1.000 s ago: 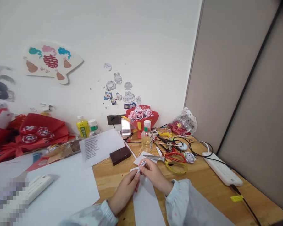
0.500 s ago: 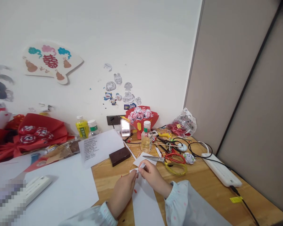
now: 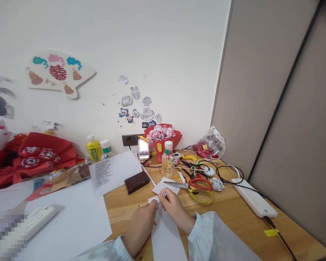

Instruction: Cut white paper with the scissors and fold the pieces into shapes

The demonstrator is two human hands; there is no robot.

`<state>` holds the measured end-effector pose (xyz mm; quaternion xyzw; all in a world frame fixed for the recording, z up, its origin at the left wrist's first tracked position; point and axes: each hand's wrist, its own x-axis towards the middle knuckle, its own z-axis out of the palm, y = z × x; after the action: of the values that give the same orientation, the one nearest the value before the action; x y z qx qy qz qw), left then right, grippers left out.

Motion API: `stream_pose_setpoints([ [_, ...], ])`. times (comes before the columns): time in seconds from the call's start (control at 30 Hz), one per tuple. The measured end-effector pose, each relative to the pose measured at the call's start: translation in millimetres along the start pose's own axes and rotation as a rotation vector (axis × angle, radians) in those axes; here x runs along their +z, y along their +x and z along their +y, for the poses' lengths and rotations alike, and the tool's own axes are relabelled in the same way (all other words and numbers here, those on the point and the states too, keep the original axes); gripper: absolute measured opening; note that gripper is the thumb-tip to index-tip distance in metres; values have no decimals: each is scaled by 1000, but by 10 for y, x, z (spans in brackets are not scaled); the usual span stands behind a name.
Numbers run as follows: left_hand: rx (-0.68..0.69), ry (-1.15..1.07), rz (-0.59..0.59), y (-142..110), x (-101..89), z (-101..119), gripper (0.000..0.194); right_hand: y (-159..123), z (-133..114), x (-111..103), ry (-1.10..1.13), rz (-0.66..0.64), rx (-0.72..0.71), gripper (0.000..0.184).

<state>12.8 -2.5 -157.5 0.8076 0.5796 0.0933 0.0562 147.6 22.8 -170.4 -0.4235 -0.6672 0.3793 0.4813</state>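
Both my hands meet over a white paper strip (image 3: 165,233) on the wooden desk (image 3: 233,214). My right hand (image 3: 174,209) is closed, pinching a small rolled piece of printed paper (image 3: 162,195) at its tip. My left hand (image 3: 140,225) is closed too, its fingertips pinched on the same little roll from the left. Just beyond the hands lie red-handled scissors (image 3: 191,185) and a yellow ring (image 3: 202,197).
A dark brown block (image 3: 136,182), a printed sheet (image 3: 112,172), large white sheets (image 3: 70,217), bottles (image 3: 168,159), red paper bouquets (image 3: 38,156), a small paper rose (image 3: 216,184), cables and a white power strip (image 3: 254,197) crowd the desk. A grey partition stands at right.
The hands and the small paper roll have shifted slightly; the roll sits lower between the fingertips. The view has tilted a little.
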Motion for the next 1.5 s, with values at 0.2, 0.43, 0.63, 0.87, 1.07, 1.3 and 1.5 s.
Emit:
stream_pose_setpoints([
  [0.2,-6,-9,35,-33,15,31,26,17,-42,-1,-11,27,-10,18],
  [0.43,8,22,15,-14,-21,-1,23,-21,-75,20,-81,80,-104,15],
  [0.63,13,-3,-37,-23,-112,23,21,-47,-138,36,-97,115,-127,14],
  [0.87,-41,-18,-1,-5,-180,32,27,-9,-175,-45,-126,242,-130,15],
  [1.07,-40,-48,-8,-24,-214,24,27,0,-177,-62,-108,266,-133,15],
  [1.3,-65,-57,-20,-1,-184,20,29,31,-143,-47,51,237,-57,17],
  [1.5,3,-42,-20,-52,-210,61,38,31,-117,-39,29,106,-41,19],
])
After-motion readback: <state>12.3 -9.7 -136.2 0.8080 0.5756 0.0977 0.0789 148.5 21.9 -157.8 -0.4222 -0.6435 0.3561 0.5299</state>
